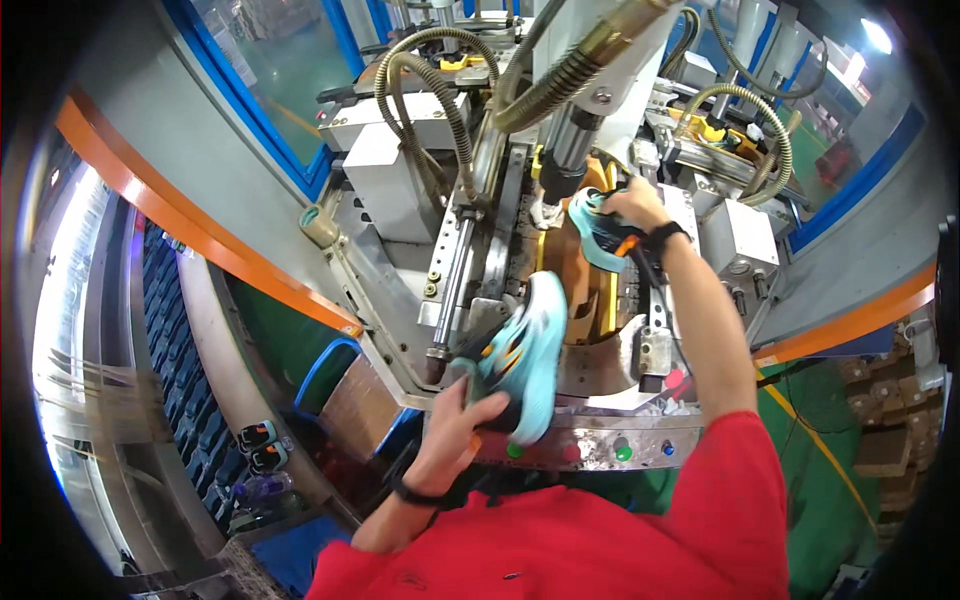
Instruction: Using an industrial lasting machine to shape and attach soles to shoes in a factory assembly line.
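My left hand [455, 425] is closed round the heel end of a light-blue and black running shoe [538, 350], held tilted in front of the machine with its pale sole facing right. Farther off, my right hand [637, 208] grips a second light-blue running shoe [592, 232] with an orange patch near the heel. That second shoe is inside the machine's bay, beside the dark metal press cylinder [568, 160] and over an orange-brown pad [560, 265]. Whether it touches the pad, I cannot tell.
Buttons line the front panel [600, 440], among them a green button [624, 453]. Ribbed hoses [440, 45] arch over white metal blocks [390, 185]. Orange curved rails [210, 235] flank the bay. At left, dark shoes [262, 445] rest by a conveyor [190, 390]; cardboard boxes [885, 450] are stacked at right.
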`<action>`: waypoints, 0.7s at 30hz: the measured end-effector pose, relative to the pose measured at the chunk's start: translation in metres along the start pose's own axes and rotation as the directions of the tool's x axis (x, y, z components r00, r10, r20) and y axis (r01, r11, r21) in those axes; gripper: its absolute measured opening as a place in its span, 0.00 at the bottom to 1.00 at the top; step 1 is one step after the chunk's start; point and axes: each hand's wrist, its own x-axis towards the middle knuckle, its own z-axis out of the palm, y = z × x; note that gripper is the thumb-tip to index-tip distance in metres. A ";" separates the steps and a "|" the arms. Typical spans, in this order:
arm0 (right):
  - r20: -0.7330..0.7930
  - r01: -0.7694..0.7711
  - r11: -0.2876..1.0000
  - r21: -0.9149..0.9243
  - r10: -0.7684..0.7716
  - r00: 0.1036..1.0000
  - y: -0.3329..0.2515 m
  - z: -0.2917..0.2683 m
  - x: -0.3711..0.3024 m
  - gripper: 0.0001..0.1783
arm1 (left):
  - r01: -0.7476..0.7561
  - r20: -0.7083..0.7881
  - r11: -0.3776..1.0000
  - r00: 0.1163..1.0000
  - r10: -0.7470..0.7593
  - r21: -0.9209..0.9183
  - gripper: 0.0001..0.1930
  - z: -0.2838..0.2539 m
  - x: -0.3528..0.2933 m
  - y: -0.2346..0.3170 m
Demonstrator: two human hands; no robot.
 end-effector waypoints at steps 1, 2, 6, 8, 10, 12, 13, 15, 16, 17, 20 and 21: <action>-0.035 -0.020 0.998 -0.061 0.018 0.999 -0.012 0.029 0.006 0.30 | -0.011 -0.059 1.000 0.998 0.012 0.006 0.28 -0.023 -0.021 -0.002; -0.072 -0.041 0.992 -0.123 0.032 0.997 -0.018 0.055 0.011 0.28 | -0.074 -0.124 0.997 0.990 0.073 -0.004 0.30 -0.031 -0.044 0.004; -0.363 -0.034 0.990 -0.134 -0.017 0.932 0.003 0.149 0.025 0.23 | -0.296 -0.432 0.954 0.866 0.252 -0.038 0.24 -0.062 -0.111 0.004; -0.394 -0.072 0.981 -0.181 -0.005 0.919 -0.007 0.152 0.011 0.21 | -0.346 -0.504 0.937 0.816 0.284 -0.033 0.22 -0.089 -0.138 -0.011; -0.314 -0.073 0.985 -0.159 0.020 0.949 -0.002 0.142 0.011 0.27 | -0.380 -0.552 0.925 0.773 0.311 -0.010 0.20 -0.095 -0.154 -0.021; -0.333 0.120 0.972 -0.201 -0.183 0.925 0.000 0.130 -0.014 0.34 | -0.405 -0.667 0.913 0.692 0.277 -0.041 0.19 -0.100 -0.168 -0.036; -0.425 0.288 0.934 -0.211 -0.353 0.834 0.003 0.129 -0.031 0.39 | -0.437 -0.691 0.899 0.657 0.301 -0.024 0.17 -0.096 -0.168 -0.043; -0.254 0.417 0.901 -0.118 -0.433 0.865 -0.046 0.104 -0.133 0.27 | -0.432 -0.740 0.901 0.623 0.254 -0.054 0.14 -0.095 -0.173 -0.059; -0.221 0.515 0.856 0.045 -0.494 0.841 -0.048 0.105 -0.180 0.17 | -0.422 -0.767 0.901 0.608 0.202 -0.097 0.11 -0.095 -0.174 -0.065; -0.360 0.732 0.680 0.041 -0.673 0.646 -0.040 0.117 -0.218 0.12 | -0.411 -0.748 0.904 0.635 0.192 -0.116 0.08 -0.097 -0.173 -0.070; -0.212 0.726 0.651 0.222 -0.694 0.688 -0.021 0.174 -0.310 0.09 | -0.390 -0.720 0.903 0.677 0.151 -0.178 0.10 -0.079 -0.161 -0.069; -0.105 0.722 0.661 0.205 -0.718 0.688 -0.004 0.201 -0.322 0.10 | -0.383 -0.721 0.908 0.676 0.152 -0.168 0.10 -0.073 -0.160 -0.069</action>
